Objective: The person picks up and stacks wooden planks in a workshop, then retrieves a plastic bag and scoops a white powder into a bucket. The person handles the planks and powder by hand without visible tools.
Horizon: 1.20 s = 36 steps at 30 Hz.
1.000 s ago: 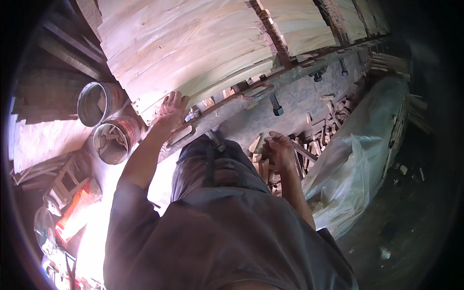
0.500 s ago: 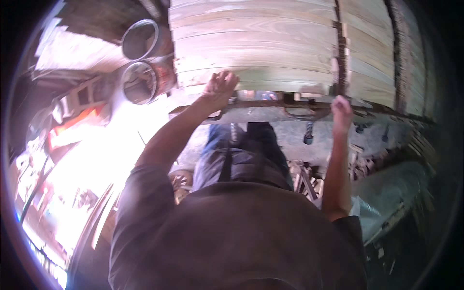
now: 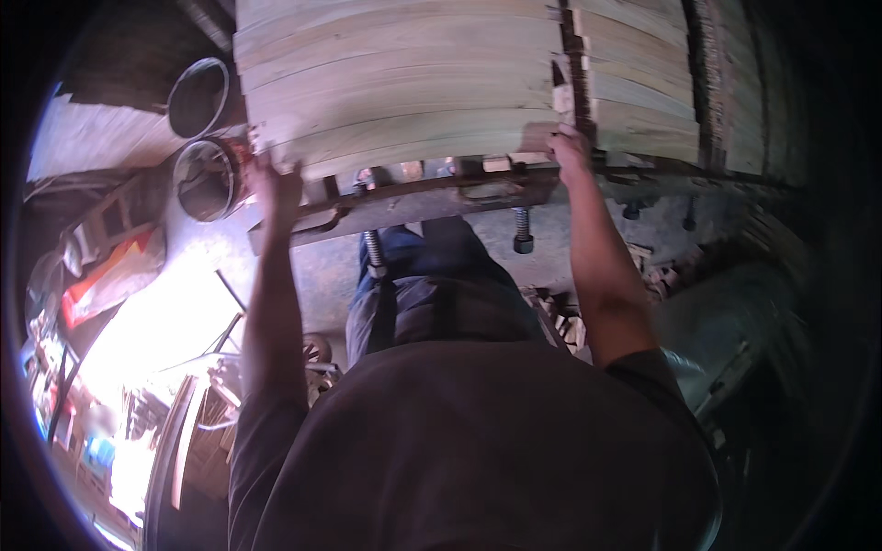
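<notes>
In front of me lies a wide panel of pale wooden boards (image 3: 404, 87), set side by side with their long edges together. My left hand (image 3: 278, 191) is at the near left corner, its fingers bent over the end of the nearest board (image 3: 413, 147). At that board's other end, my right hand (image 3: 571, 151) is closed, its fingertips against the near right corner. Under the near edge runs a metal clamp rail (image 3: 413, 204) with threaded bolts (image 3: 523, 230) pointing toward me. What the undersides of both hands touch is hidden.
A second board panel (image 3: 643, 92) lies to the right, past a dark gap. Two round buckets (image 3: 204, 179) stand at the left. Wood scraps (image 3: 562, 317) and a plastic-wrapped bundle (image 3: 726, 340) are low on the right. Bright glare covers the floor at the left.
My left hand has slid left along the near edge to the panel's corner. My right hand has moved from beside the rail to the board's right end. The view has shifted.
</notes>
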Available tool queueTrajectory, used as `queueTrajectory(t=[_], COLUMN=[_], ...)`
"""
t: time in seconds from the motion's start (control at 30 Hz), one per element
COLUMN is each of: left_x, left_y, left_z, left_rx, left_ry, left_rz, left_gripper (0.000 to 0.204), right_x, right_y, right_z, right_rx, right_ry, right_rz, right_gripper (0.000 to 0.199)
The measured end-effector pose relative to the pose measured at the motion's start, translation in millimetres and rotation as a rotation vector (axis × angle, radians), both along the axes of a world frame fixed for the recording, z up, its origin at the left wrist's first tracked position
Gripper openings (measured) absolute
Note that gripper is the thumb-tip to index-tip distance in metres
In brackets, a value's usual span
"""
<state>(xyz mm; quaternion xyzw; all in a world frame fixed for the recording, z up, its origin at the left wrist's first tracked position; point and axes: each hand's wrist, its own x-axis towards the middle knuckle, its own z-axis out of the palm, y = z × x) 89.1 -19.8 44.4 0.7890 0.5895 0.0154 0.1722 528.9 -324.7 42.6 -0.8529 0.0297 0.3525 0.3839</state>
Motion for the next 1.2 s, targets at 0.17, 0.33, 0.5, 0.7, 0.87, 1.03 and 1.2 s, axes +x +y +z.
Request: queueTrajectory(t=[0.17, 0.33, 0.5, 0.7, 0.87, 1.03, 1.2], left_x=[-45.5, -33.9, -135.1, -51.7, -63.5, -55.6, -52.7], left_y=[32.6, 19.7, 32.6, 3.1, 4.5, 4.4, 5.0], left_z=[-25.8, -17.4, -93.2, -19.1, -24.6, -21.0, -19.4], left_rx=[-0.622, -0.690, -0.576, -0.777, -0.803, -0.780, -0.780], left_ry=[-0.811, -1.025, -0.945, -1.526, -1.576, -1.584, -1.467], left_rz=[0.605, 0.604, 0.322, 0.940, 0.890, 0.879, 0.923], left_gripper=[0.031, 0.008, 0.014, 0.041, 0.034, 0.033, 0.038], right_x=[5.5, 3.8, -0.2, 8.0, 1.8, 7.5, 1.0], right_y=[-3.8, -10.6, -3.5, -20.4, -12.1, -19.9, -19.1], right_z=[10.8, 6.8, -10.8, -2.4, 6.3, 6.2, 12.2], right_rx=[0.054, 0.090, 0.110, 0.107, 0.151, 0.181, 0.249], right_ry=[0.143, 0.099, 0.168, 0.153, 0.165, 0.178, 0.192], right_rz=[-0.173, -0.251, -0.024, -0.082, -0.075, -0.034, 0.033], right_gripper=[0.044, 0.039, 0.058, 0.067, 0.063, 0.067, 0.078])
